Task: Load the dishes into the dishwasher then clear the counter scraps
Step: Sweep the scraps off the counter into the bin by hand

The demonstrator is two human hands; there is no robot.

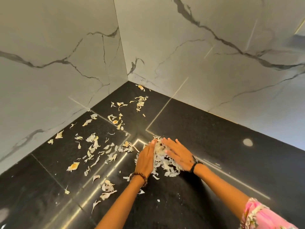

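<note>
Two hands on a black worktop set in a corner of marble-patterned walls. The left hand and right hand, fingers straight and close together, press in on either side of a heaped pile of scraps lying between them. Loose scraps, pale and papery, possibly garlic or onion peel, lie scattered to the left of the left hand and beyond both hands toward the corner. A beaded bracelet circles the left wrist; a dark band circles the right.
</note>
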